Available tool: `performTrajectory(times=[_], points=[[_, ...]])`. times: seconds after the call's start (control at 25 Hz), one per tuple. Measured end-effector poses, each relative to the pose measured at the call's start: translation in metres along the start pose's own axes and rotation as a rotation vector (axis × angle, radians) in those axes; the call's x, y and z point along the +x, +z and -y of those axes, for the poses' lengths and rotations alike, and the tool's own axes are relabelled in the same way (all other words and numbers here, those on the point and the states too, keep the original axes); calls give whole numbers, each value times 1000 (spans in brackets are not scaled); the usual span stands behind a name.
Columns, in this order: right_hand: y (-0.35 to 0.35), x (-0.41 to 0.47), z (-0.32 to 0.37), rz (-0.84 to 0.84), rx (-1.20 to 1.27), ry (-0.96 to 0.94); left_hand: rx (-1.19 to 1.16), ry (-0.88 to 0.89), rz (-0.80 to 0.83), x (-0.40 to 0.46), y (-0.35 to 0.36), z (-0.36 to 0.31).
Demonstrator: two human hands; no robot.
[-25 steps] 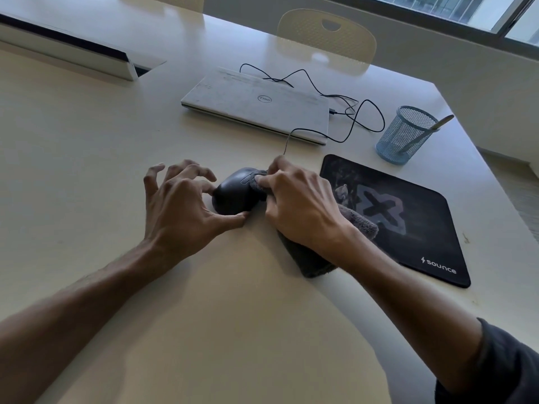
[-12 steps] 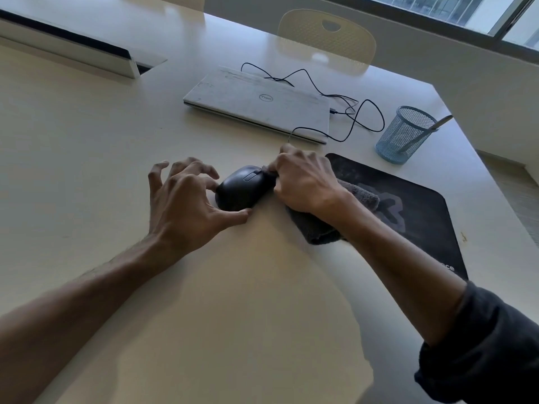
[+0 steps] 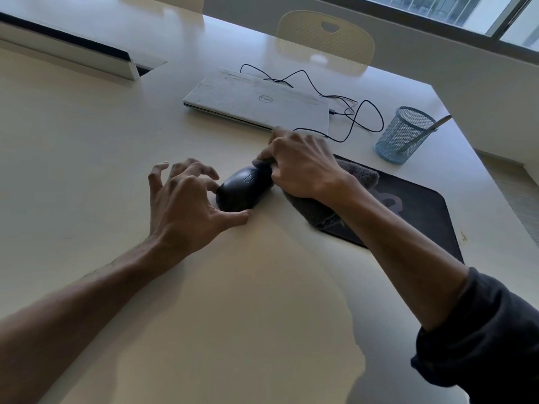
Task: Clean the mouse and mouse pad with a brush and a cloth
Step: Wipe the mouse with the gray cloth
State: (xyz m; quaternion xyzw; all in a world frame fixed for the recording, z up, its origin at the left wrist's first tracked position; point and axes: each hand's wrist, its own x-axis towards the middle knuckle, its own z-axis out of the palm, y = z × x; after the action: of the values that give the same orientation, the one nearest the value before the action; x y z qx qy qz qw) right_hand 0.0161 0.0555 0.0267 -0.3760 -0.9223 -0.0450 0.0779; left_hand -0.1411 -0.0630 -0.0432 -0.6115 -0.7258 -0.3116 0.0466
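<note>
A black wired mouse (image 3: 243,189) lies on the pale table (image 3: 87,170), left of the black mouse pad (image 3: 417,211). My left hand (image 3: 186,208) pinches the mouse's near end between thumb and curled fingers. My right hand (image 3: 303,167) grips a dark grey cloth (image 3: 318,211) and presses it against the mouse's far end. The cloth trails from under that hand onto the pad's left edge. A brush handle (image 3: 425,132) sticks out of the blue mesh cup (image 3: 405,135) at the right.
A shut white laptop (image 3: 256,100) lies behind the mouse, with a black cable (image 3: 361,118) looping to its right. A cream chair back (image 3: 325,42) stands past the far table edge. A raised white panel (image 3: 73,51) sits at the far left.
My right hand with the cloth has slid from the mouse's top toward its far end. The cloth has come further off the table onto the pad. The left hand keeps its hold.
</note>
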Motion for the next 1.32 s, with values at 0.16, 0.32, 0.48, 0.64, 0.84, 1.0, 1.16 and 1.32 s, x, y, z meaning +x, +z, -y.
performTrajectory(times=[0.16,0.32,0.48,0.64,0.84,1.0,1.16,1.32], points=[[11,1,-1,48,-40,-47,5,-23,-1,0,-1,-1],[3,6,2,-36,-66,-142,6,-18,3,0,-1,-1],[6,8,-1,80,-75,-154,9,-30,-6,0,-1,-1],[1,9,8,-16,-173,-203,8,-11,4,0,-1,-1],[2,13,4,121,-129,-149,11,-33,-5,-1,-2,-2],[-3,16,-1,-2,-129,-77,36,-33,10,0,-1,-1],[4,12,7,63,-93,-138,3,-30,5,0,1,-1],[5,8,8,39,-115,-241,-16,-25,17,0,1,-1]])
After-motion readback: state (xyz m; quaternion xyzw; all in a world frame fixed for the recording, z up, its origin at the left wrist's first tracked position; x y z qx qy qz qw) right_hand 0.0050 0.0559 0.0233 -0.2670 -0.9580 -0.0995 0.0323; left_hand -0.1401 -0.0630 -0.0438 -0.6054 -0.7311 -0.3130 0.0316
